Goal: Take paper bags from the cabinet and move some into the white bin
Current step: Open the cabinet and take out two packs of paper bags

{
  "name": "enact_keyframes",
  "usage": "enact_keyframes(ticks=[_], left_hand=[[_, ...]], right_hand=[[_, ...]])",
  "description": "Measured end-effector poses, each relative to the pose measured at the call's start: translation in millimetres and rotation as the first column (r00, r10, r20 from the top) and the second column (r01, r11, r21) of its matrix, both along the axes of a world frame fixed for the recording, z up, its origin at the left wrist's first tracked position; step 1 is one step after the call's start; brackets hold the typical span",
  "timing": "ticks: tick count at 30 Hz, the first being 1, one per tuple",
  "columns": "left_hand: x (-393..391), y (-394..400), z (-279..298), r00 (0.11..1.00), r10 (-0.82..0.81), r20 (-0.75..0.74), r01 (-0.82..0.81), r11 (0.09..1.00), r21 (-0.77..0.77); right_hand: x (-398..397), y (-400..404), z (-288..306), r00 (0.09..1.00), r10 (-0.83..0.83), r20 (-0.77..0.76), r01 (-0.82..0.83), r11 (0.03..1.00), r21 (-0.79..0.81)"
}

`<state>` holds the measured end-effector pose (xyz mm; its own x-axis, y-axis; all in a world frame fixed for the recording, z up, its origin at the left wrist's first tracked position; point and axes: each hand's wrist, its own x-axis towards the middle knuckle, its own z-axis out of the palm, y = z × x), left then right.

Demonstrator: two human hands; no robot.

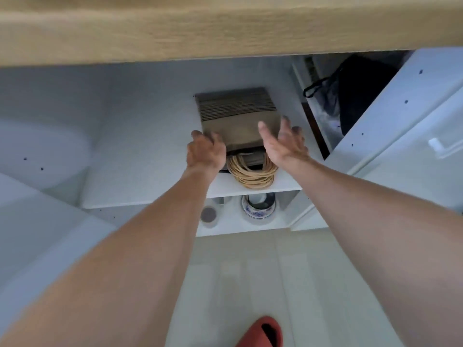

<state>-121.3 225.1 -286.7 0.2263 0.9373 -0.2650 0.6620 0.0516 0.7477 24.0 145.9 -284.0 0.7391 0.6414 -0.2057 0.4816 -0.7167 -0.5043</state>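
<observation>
Looking down from the head camera into an open white cabinet (155,126) beneath a pale wood-grain countertop (200,28). One stack of brown paper bags (238,116) lies flat on the smooth white shelf (150,171); the stepped edges of the many bags form fine parallel ridges at the far end, and their twisted tan cord handles (253,174) bunch into loops at the shelf's front edge. Two bare hands reach in. The left hand (204,151) meets the stack's near left corner, fingers curled over its edge. The right hand (285,141) is beside the stack's right edge, fingers straight and spread apart; contact cannot be told. On the lower shelf stand one blue-patterned bowl (258,211) and one round lidded jar (209,215). One black bag (350,96) sits in the right compartment. One red slipper (263,331) shows on the pale floor.
</observation>
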Motion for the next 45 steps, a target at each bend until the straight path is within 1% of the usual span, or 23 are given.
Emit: enact_keyframes(ticks=[1, 4, 8, 10, 12, 15, 17, 20, 23, 25, 28, 30, 31, 34, 36, 39, 40, 42, 45], left_hand=[[6, 3, -4, 1.0, 0.011, -0.015, -0.011, 1.0, -0.02], [6, 7, -17, 0.996, -0.004, -0.091, 0.001, 0.999, -0.032], [-17, 0, -13, 0.978, -0.122, -0.172, 0.088, 0.978, -0.188], [-30, -19, -3, 0.966, -0.171, -0.196, 0.122, 0.963, -0.239], [-44, -46, 9, 0.963, -0.184, -0.196, 0.129, 0.956, -0.264], [-71, -89, 36, 0.96, -0.194, -0.204, 0.14, 0.958, -0.252], [-95, -119, 64, 0.956, -0.185, -0.228, 0.127, 0.961, -0.248], [-131, -170, 111, 0.952, -0.179, -0.247, 0.118, 0.963, -0.24], [-166, -220, 156, 0.943, -0.2, -0.265, 0.148, 0.967, -0.205], [-182, -247, 183, 0.916, -0.264, -0.304, 0.221, 0.961, -0.168], [-197, -277, 216, 0.88, -0.302, -0.367, 0.279, 0.953, -0.117], [-203, -292, 234, 0.866, -0.321, -0.383, 0.317, 0.945, -0.074], [-203, -298, 242, 0.877, -0.308, -0.368, 0.311, 0.949, -0.053], [-197, -310, 266, 0.938, -0.209, -0.277, 0.227, 0.973, 0.032], [-189, -312, 282, 0.943, -0.207, -0.261, 0.243, 0.963, 0.113], [-168, -304, 313, 0.965, -0.186, -0.184, 0.222, 0.954, 0.201], [-159, -296, 319, 0.961, -0.2, -0.193, 0.243, 0.941, 0.236], [-140, -277, 334, 0.934, -0.244, -0.262, 0.316, 0.906, 0.283], [-109, -238, 351, 0.936, -0.25, -0.248, 0.323, 0.889, 0.323]], right_hand=[[3, 5, -4, 0.998, -0.011, -0.061, 0.01, 1.0, -0.024], [3, 3, -12, 0.994, -0.017, -0.106, 0.012, 0.999, -0.053], [-10, -32, -9, 0.988, 0.066, -0.14, -0.073, 0.996, -0.049], [-23, -51, -6, 0.988, 0.068, -0.135, -0.079, 0.994, -0.082], [-41, -72, 1, 0.993, 0.042, -0.114, -0.055, 0.992, -0.11], [-75, -110, 24, 0.998, 0.015, -0.053, -0.018, 0.999, -0.047], [-101, -141, 47, 0.998, -0.006, -0.07, 0.004, 1.0, -0.027], [-141, -192, 88, 0.992, -0.049, -0.118, 0.043, 0.998, -0.054], [-179, -244, 133, 0.985, -0.11, -0.135, 0.107, 0.994, -0.031], [-198, -273, 162, 0.983, -0.131, -0.132, 0.129, 0.991, -0.024], [-216, -306, 198, 0.981, -0.154, -0.115, 0.154, 0.988, -0.015], [-222, -323, 220, 0.98, -0.163, -0.112, 0.165, 0.986, 0.016], [-223, -330, 230, 0.98, -0.168, -0.105, 0.174, 0.984, 0.046], [-221, -344, 256, 0.976, -0.208, -0.068, 0.217, 0.959, 0.181], [-214, -348, 275, 0.973, -0.226, -0.037, 0.227, 0.937, 0.264], [-193, -339, 301, 0.973, -0.231, 0.028, 0.207, 0.915, 0.347], [-183, -332, 310, 0.972, -0.229, 0.048, 0.196, 0.909, 0.368], [-164, -313, 324, 0.971, -0.229, 0.075, 0.182, 0.902, 0.39], [-134, -276, 339, 0.969, -0.23, 0.084, 0.179, 0.898, 0.401]])
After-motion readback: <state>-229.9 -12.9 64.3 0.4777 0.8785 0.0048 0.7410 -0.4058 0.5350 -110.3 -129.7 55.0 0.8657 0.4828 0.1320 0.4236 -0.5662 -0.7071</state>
